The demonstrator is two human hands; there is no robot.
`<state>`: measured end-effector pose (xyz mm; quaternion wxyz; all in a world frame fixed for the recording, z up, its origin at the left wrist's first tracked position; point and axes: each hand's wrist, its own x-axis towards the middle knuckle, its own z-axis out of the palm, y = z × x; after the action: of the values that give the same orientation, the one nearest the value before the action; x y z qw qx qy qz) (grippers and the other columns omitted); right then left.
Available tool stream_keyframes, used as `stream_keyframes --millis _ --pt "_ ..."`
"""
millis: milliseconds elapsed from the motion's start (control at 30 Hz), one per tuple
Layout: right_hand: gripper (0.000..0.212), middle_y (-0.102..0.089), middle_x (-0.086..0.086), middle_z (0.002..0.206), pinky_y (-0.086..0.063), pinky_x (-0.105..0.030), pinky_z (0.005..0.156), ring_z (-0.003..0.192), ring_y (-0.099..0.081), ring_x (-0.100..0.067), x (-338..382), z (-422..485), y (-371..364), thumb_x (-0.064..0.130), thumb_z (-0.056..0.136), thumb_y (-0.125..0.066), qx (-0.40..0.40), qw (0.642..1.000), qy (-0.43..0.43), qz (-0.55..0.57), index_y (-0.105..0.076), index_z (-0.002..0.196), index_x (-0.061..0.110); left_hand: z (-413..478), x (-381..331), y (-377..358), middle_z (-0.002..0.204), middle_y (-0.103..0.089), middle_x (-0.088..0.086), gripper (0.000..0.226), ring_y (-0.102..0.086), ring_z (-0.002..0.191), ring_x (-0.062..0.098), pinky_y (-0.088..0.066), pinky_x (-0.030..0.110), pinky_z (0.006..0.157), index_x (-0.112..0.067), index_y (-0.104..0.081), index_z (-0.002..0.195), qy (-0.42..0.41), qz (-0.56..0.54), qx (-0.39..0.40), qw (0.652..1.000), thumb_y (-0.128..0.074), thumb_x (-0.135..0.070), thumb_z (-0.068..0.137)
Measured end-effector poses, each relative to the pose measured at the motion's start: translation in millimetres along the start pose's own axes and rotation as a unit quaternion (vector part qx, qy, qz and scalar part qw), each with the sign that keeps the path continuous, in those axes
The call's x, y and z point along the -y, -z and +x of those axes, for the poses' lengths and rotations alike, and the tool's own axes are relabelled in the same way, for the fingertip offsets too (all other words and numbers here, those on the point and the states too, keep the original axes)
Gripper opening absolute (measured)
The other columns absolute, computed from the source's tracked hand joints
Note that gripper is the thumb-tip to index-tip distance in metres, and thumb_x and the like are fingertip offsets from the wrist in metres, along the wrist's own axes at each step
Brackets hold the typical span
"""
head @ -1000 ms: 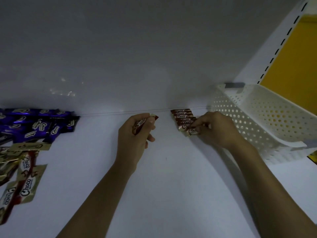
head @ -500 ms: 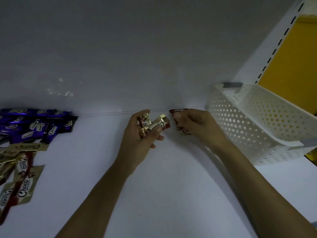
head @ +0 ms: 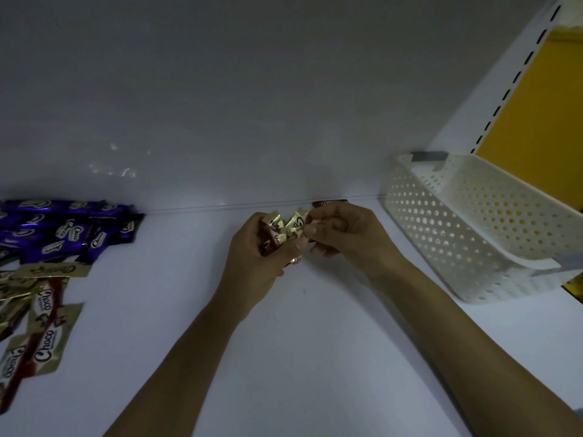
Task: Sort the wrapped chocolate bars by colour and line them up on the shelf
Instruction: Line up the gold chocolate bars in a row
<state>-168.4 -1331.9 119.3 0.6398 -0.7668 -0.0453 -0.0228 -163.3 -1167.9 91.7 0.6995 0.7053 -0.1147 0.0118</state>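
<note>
Seen from the head camera, both hands meet near the back of the flat white shelf (head: 284, 342), just in front of the seam where it joins the white back panel (head: 252, 105). The left hand (head: 255, 247) has its fingers curled round a small bunch of red-and-gold foil-wrapped chocolate bars (head: 288, 227), whose crinkled gold ends stick up above the knuckles. The right hand (head: 347, 234) touches the same bunch from the other side, with thumb and forefinger pinching the edge of a gold wrapper end and the other fingers bent beneath. Behind the right hand, the dark red end of one more wrapped bar (head: 329, 202) lies against the back seam. Far left, a heap of purple wrapped chocolate bars (head: 69, 228) sits at the back of the shelf, and nearer the front edge lie larger gold-and-red bars printed "Choco" (head: 44, 313), overlapping. To the right stands a white perforated plastic basket (head: 473, 234), tilted, with a slotted white upright (head: 517, 77) and a yellow panel (head: 542, 121) behind it.
</note>
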Motion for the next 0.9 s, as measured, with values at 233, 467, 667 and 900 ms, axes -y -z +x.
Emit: stream_keyframes --millis 233,467,667,900 --pt "0.021 -0.063 -0.010 0.071 -0.045 -0.029 0.062 0.063 -0.058 -0.016 -4.1 3.7 18.5 0.007 0.081 -0.071 0.000 0.994 0.037 -0.101 -0.068 0.074 0.026 1.7 2.6 -0.8 0.079 -0.069 0.007 0.007 -0.063 0.054 0.006 -0.040 0.016 0.042 -0.011 -0.056 0.094 0.003 -0.026 -0.048 0.998 -0.062 -0.011 0.090" --pt "0.016 -0.067 -0.014 0.090 -0.047 -0.035 0.074 0.081 -0.058 -0.026 1.9 1.2 21.2 0.003 0.086 -0.063 0.007 0.998 -0.017 0.060 -0.072 0.097 0.009 2.0 2.4 -0.9 0.083 -0.070 0.001 0.012 -0.062 0.056 0.007 -0.041 0.015 0.042 -0.005 -0.056 0.099 -0.007 -0.035 -0.056 0.998 -0.061 -0.012 0.091" --pt "0.015 -0.065 0.006 0.067 -0.044 -0.017 0.055 0.053 -0.054 0.001 5.8 1.1 42.5 0.004 0.079 -0.071 -0.033 0.968 0.070 -0.238 -0.068 0.088 0.017 2.0 2.9 -0.6 0.081 -0.070 0.001 0.007 -0.061 0.054 0.009 -0.039 0.018 0.042 -0.013 -0.057 0.093 -0.013 -0.044 -0.055 0.997 -0.062 -0.009 0.089" --pt "0.016 -0.065 0.013 0.077 -0.046 -0.020 0.071 0.072 -0.059 -0.003 -4.9 2.3 45.2 0.015 0.067 -0.084 0.062 0.920 0.044 -0.384 -0.077 0.078 0.025 0.5 1.1 0.0 0.074 -0.071 -0.005 0.011 -0.060 0.052 0.008 -0.039 0.018 0.041 -0.009 -0.060 0.100 -0.012 -0.043 -0.039 0.998 -0.062 -0.008 0.089"
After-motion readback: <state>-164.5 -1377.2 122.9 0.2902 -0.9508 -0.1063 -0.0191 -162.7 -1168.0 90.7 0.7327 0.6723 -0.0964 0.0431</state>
